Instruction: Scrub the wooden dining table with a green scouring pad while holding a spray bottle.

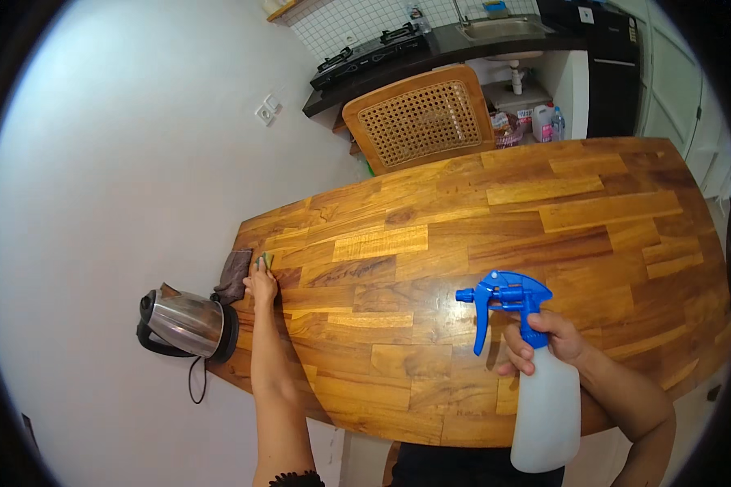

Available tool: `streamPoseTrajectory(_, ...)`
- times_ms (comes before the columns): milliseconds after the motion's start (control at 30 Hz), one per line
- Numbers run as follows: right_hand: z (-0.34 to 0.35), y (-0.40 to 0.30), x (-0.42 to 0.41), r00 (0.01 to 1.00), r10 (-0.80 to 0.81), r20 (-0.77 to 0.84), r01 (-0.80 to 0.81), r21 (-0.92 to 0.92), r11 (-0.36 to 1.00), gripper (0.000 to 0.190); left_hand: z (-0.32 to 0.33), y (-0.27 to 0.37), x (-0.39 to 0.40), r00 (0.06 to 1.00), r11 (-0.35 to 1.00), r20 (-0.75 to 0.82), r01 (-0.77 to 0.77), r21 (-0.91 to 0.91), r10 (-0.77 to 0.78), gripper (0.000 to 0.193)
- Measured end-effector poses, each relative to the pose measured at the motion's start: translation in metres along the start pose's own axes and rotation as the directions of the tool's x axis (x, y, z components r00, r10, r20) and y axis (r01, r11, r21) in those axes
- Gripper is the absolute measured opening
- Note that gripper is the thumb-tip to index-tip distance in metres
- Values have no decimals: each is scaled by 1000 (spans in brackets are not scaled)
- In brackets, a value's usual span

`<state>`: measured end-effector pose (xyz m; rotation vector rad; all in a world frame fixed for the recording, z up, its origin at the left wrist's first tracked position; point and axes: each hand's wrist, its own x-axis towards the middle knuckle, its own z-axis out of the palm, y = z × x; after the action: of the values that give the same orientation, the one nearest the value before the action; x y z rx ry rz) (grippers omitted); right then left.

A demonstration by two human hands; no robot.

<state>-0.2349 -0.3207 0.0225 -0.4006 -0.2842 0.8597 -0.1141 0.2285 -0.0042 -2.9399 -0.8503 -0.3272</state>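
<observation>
My right hand [551, 344] grips a spray bottle [546, 408] around its neck, just below the blue trigger head [512, 295]. The bottle has a translucent white body and its nozzle points left across the table. At the far left end of the wooden table [438, 255], my left hand [261, 286] has its fingers on a small green and yellow sponge [268, 260]. A folded dark brown cloth [236, 274] lies right beside that hand, against the wall side.
A steel electric kettle [189, 319] with a black base and cord stands at the table's left end, near my left forearm. Beyond the far edge are a cane-backed chair [420, 122], a gas stove [368, 55] and a sink [505, 28]. A white wall [146, 152] borders the left.
</observation>
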Motion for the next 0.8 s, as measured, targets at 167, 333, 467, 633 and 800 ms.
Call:
streamPoseTrajectory(167,-4,2,3,999,27,21,-26,-40,999,27,7,8,-17,1000,992,24,-3,-123,6,42)
streamPoseTrajectory(333,-10,7,4,997,39,66,-40,10,999,21,-7,73,-39,984,911,47,-139,-388,170,41)
streamPoseTrajectory(467,-5,12,8,988,52,147,-48,-34,998,25,-13,148,-64,910,856,-161,-413,-311,381,42)
streamPoseTrajectory(633,5,8,4,991,39,125,-37,-15,999,27,-16,290,-117,708,649,-273,-706,-283,651,43)
streamPoseTrajectory(800,3,-5,-5,994,-25,108,31,-53,998,29,-29,376,-178,539,448,-388,-840,-305,748,41)
